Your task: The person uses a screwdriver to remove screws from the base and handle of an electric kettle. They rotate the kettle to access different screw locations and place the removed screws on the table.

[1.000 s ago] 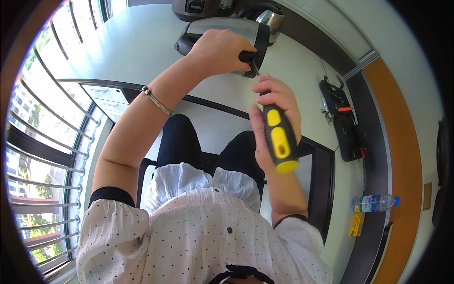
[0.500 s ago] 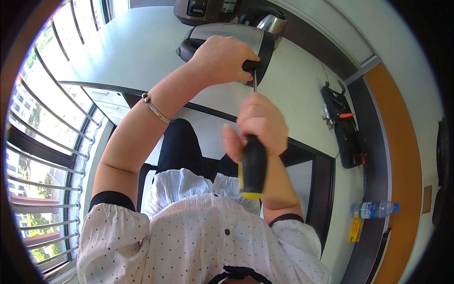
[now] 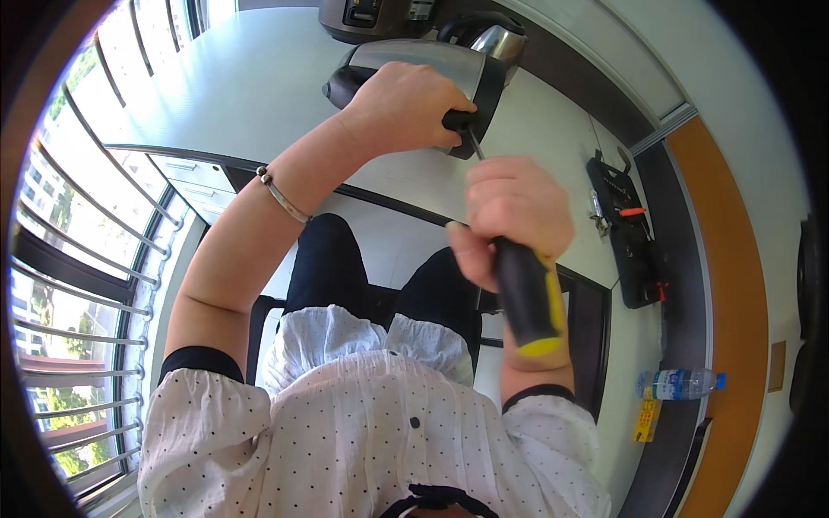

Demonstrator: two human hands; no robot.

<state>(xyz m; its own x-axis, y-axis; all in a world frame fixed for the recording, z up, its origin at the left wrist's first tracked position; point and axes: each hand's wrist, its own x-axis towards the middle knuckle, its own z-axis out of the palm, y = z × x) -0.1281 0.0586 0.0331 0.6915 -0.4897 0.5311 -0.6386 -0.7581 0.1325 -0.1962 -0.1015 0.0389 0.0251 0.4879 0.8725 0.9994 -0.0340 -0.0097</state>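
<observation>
In the right hand (image 3: 518, 211) a black-and-yellow screwdriver (image 3: 528, 298) is gripped by its handle, its shaft directed at a black part of a grey appliance (image 3: 445, 59) – this same part is clasped in the left hand (image 3: 408, 108). The appliance is laid sideways on the desk (image 3: 224, 78), just beside a metal kettle (image 3: 501, 45); farther right, a black tool case (image 3: 633, 259) is seen near a bottle (image 3: 686, 384).

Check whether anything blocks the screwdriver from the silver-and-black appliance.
Nothing visible does. The shaft of the screwdriver in the right hand runs unobstructed to the black end of the appliance. The left hand is on the appliance, close beside the shaft, not across it. Whether the tip is seated, I can't tell.
</observation>
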